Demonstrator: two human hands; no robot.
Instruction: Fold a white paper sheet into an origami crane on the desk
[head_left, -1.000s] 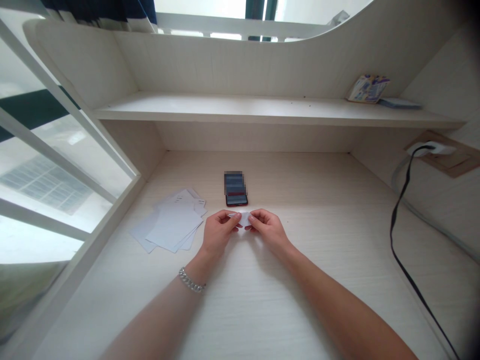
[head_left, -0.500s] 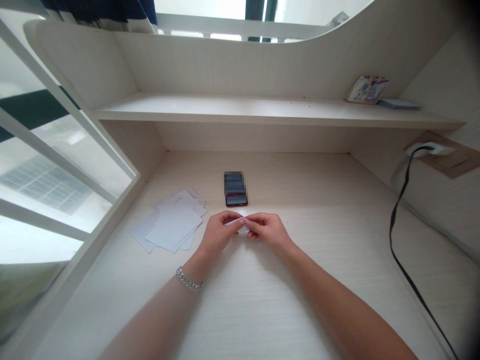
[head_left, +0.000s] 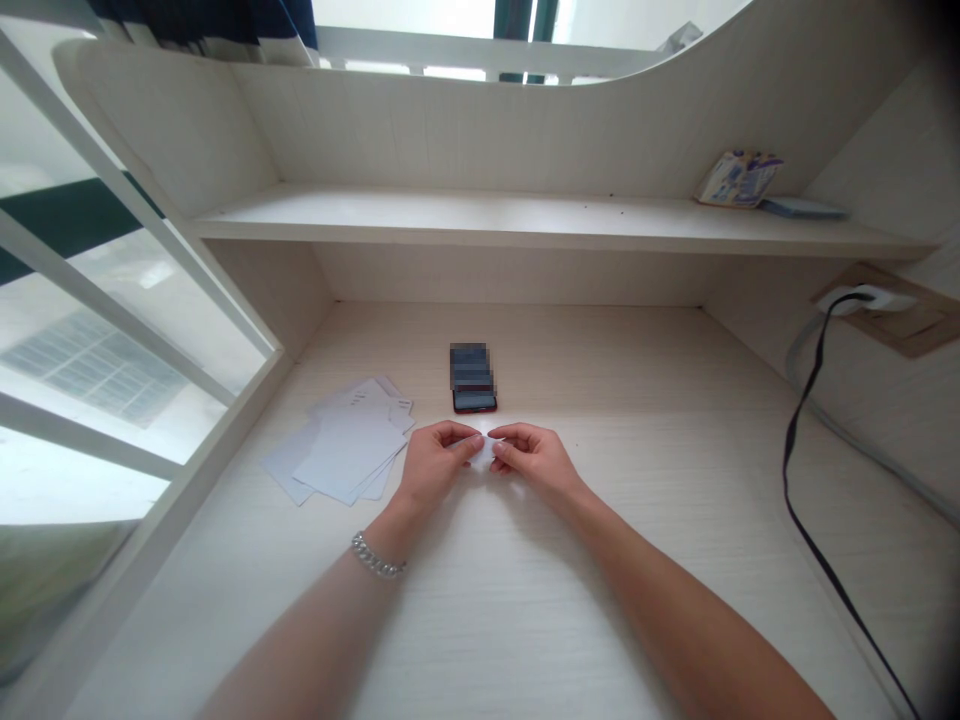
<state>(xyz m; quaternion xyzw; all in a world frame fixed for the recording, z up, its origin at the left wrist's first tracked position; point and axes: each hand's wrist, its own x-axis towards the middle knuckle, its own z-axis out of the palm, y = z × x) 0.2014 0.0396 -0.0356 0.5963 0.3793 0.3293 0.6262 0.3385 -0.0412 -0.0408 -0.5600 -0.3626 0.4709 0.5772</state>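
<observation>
Between my two hands is a small piece of white paper (head_left: 484, 453), mostly covered by the fingers. My left hand (head_left: 442, 455), with a silver chain bracelet (head_left: 377, 556) on its wrist, pinches the paper's left side between thumb and fingers. Opposite it, my right hand (head_left: 534, 456) pinches the right side. Just beyond the hands a dark phone (head_left: 473, 378) lies flat, its screen blurred out. Left of my left hand, several loose white sheets (head_left: 349, 445) overlap on the desk.
A shelf (head_left: 465, 215) spans the back above the desk (head_left: 480, 620), bearing a small colourful packet (head_left: 739, 180) and a flat bluish item (head_left: 804, 208) at right. A black cord (head_left: 789, 470) hangs from the wall socket (head_left: 892, 305). White rails (head_left: 112, 290) border the left side.
My fingertips have moved slightly apart, so more of the white paper shows between them. Both hands still pinch it; the sheets and phone have not moved on the desk.
</observation>
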